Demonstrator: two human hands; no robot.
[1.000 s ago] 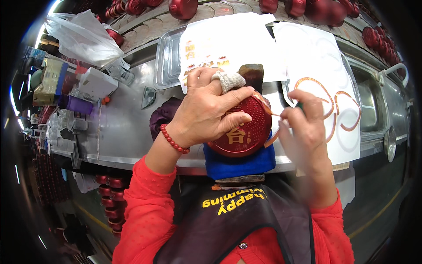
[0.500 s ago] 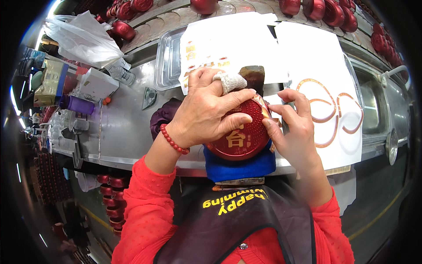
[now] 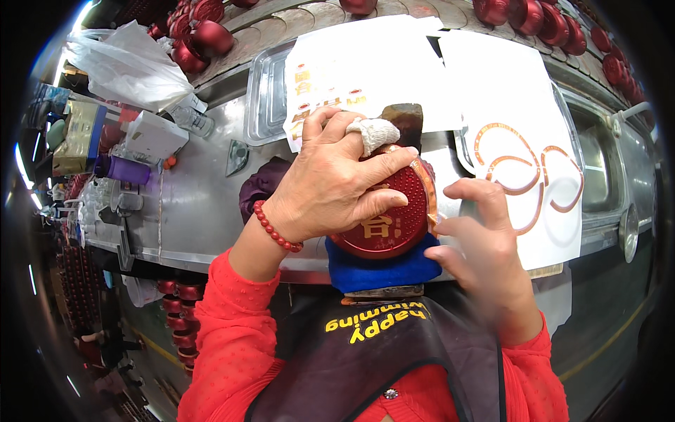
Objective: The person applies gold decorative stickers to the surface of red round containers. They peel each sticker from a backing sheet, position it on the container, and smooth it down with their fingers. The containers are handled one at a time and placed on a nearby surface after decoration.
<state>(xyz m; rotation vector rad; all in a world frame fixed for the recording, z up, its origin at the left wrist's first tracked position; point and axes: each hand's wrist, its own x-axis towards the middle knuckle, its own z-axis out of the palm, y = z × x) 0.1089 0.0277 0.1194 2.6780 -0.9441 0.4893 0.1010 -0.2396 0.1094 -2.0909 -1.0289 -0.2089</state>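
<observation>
A round red lid (image 3: 404, 235) with raised dots and gold characters rests on a blue cloth pad (image 3: 383, 267) in front of me. My left hand (image 3: 337, 172) lies across its upper left, thumb and index finger stretched over the top. A bunched white cloth (image 3: 376, 133) is tucked against that hand's curled fingers. Along the lid's right rim runs a curved orange-gold decal strip (image 3: 427, 186), its lower end sticking out. Just beside that end, my right hand (image 3: 489, 239) has its fingers apart, partly blurred.
White decal sheets (image 3: 380, 70) lie behind the lid, and loose curved strips (image 3: 512, 169) are on the right sheet. A clear plastic tray (image 3: 261, 98), a dark block (image 3: 404, 119) and purple cloth (image 3: 261, 186) are close by. A sink (image 3: 598, 155) is at right; red lids (image 3: 211, 39) line the back.
My right hand has drawn back to the right from the lid's rim, its fingers spreading. More of the strip along the rim shows. My left hand stays on the lid.
</observation>
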